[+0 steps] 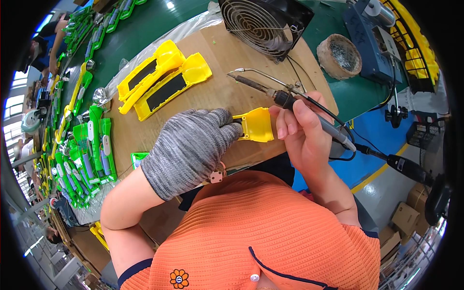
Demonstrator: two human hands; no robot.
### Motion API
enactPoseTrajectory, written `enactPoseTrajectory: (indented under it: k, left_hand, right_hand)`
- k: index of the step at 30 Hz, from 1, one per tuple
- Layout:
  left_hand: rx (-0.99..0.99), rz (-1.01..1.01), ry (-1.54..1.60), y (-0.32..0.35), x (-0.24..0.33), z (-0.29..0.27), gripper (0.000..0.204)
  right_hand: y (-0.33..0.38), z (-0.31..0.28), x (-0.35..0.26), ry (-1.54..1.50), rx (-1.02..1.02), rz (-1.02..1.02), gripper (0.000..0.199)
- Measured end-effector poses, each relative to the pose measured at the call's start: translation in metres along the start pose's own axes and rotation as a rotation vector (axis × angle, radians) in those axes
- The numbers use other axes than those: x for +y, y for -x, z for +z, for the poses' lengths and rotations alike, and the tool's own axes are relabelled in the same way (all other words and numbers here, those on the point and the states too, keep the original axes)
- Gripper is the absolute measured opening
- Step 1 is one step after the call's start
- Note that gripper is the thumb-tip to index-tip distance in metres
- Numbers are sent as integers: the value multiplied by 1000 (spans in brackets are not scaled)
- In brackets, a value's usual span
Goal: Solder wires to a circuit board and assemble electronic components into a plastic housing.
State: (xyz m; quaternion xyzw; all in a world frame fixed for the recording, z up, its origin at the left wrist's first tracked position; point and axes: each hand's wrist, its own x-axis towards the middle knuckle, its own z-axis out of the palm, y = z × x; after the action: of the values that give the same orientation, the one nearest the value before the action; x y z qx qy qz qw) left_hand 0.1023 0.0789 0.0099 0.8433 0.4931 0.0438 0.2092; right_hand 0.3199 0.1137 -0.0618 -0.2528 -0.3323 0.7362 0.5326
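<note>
My left hand (193, 145), in a grey knitted glove, is closed round a yellow plastic housing (258, 124); the glove hides most of it, and its wide end sticks out to the right. My bare right hand (307, 128) grips a soldering iron (285, 100) with a thin metal tube fixed along it. The iron's tip points up and left, above the housing and apart from it. Fingers of the right hand are close to the housing's right edge; whether they touch it I cannot tell. Two more yellow housings (166, 89) with black strips lie beyond my left hand.
Brown cardboard (217, 58) covers the green bench under my hands. A black fan with a wire grille (261, 24) stands at the back, beside a round tub (340, 56) and a blue machine (369, 41). Green housings with grey cylinders (94, 145) crowd the left. Cables trail to the right.
</note>
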Motion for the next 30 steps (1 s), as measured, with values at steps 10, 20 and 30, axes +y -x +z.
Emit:
enactPoseTrajectory:
  k: [10,20,30]
  left_hand:
    - [-76,161,-159,15,-6,0,51]
    - [340,-99,-47,62,-17,-25,23]
    - [417,-348,-177,93,-8,2,33]
  right_hand:
    - [0,1,-2,-13,-20,17,13]
    - [9,14,-11,39,64,98,9]
    - [17,34,3,143,15,130,13]
